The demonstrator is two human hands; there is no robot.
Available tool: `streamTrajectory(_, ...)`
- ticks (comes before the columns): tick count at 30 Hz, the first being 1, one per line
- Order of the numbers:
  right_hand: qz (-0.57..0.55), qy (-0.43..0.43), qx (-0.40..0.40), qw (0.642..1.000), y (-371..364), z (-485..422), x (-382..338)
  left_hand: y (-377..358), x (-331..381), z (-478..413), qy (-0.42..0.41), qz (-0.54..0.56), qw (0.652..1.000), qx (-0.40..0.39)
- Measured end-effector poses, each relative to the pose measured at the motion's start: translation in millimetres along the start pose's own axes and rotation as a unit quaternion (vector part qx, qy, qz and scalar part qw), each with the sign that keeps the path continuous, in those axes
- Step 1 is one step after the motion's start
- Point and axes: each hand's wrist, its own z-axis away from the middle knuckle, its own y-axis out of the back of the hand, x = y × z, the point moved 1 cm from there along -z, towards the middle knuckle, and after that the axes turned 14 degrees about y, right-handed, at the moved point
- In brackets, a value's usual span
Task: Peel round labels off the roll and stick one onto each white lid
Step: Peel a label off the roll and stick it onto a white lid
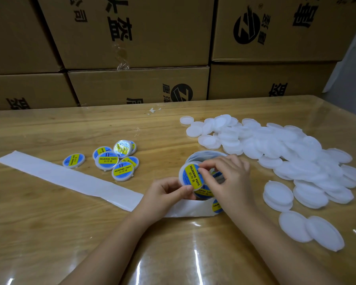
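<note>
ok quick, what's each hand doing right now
Left hand: pinches the labelled lid at its lower edge.
Right hand: fingers curled onto the same lid's right edge, holding it too.

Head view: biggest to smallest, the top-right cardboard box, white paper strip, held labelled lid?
1. brown cardboard box at top right
2. long white backing-paper strip
3. round blue-and-yellow-labelled white lid

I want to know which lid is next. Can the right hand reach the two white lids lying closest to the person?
Probably yes. The two white lids lie right beside that arm with nothing between, though the right hand is busy, pinching the labelled lid the left hand holds.
</note>
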Motion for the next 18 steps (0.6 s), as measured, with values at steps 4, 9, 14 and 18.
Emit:
streamTrajectory(4,0.089,0.055,0.003,0.995,-0.8,2.2,2.3,-0.8,0.3,0.2,-0.004,-0.004,1.0,0.003)
streamTrajectory(9,0.127,0.073,0.004,0.989,-1.3,3.1,2.3,-3.4,4.8,2.1,-0.011,0.016,1.0,-0.003)
streamTrajectory(14,0.107,0.008,-0.02,0.994,2.8,0.2,4.9,-1.2,6.4,2.8,-0.003,0.043,0.999,0.001)
streamTrajectory(18,0.019,0.048,-0.091,0.994,4.1,-1.8,0.2,-0.8,9.5,3.5,-0.005,0.061,0.998,-0.002)
